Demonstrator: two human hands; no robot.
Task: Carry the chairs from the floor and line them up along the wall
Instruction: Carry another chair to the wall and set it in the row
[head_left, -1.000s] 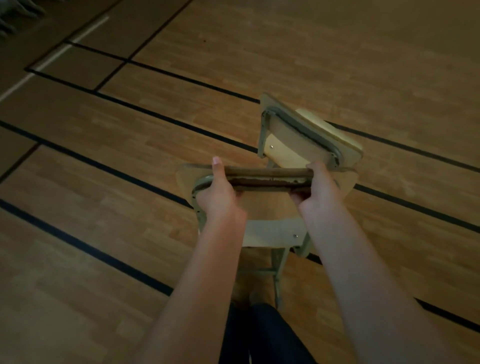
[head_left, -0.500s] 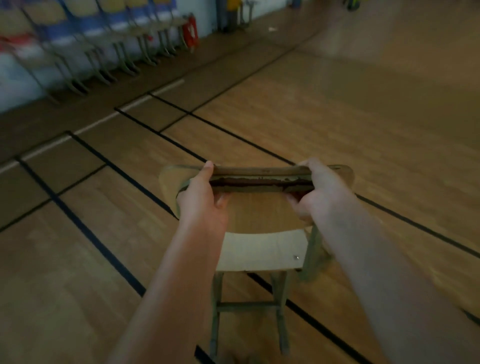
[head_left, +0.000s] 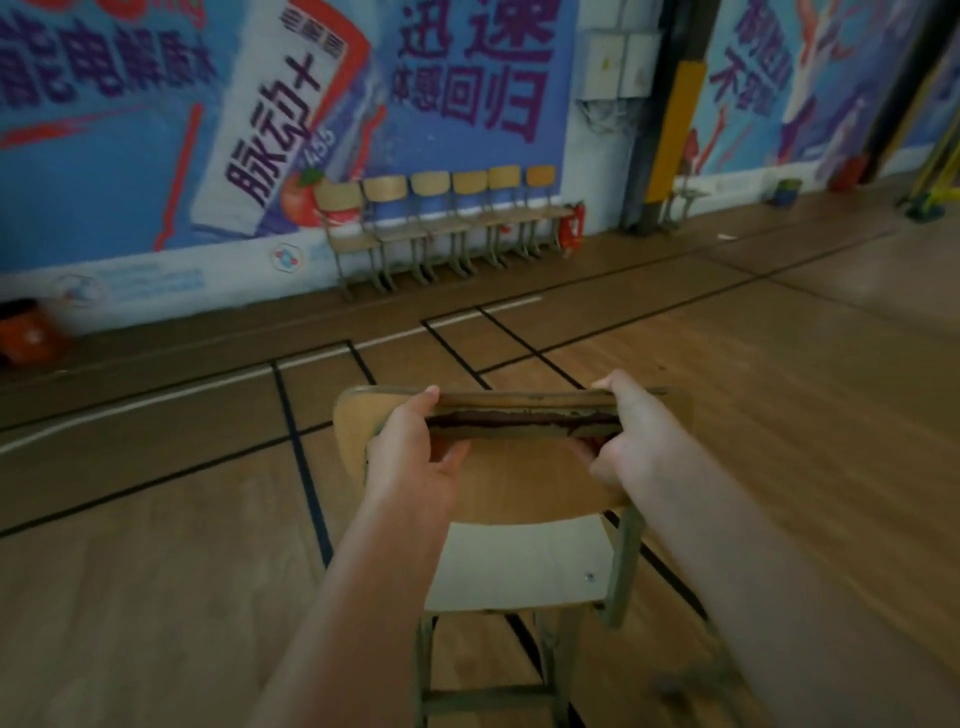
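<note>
Wooden chair (head_left: 519, 561), one: left hand (head_left: 410, 462) and right hand (head_left: 636, 441) each curl round its backrest. Six chairs (head_left: 430, 189) stand in one row against the wall (head_left: 104, 182).

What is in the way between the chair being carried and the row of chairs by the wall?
Nothing visible. The left hand and right hand grip the chair, and only lined wooden floor lies between it and the row of chairs at the wall.

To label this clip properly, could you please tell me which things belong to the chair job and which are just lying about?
Job: carried chair, left hand, right hand, row of chairs, wall.
Lying about: fire extinguisher, orange container, yellow-padded post.
</note>
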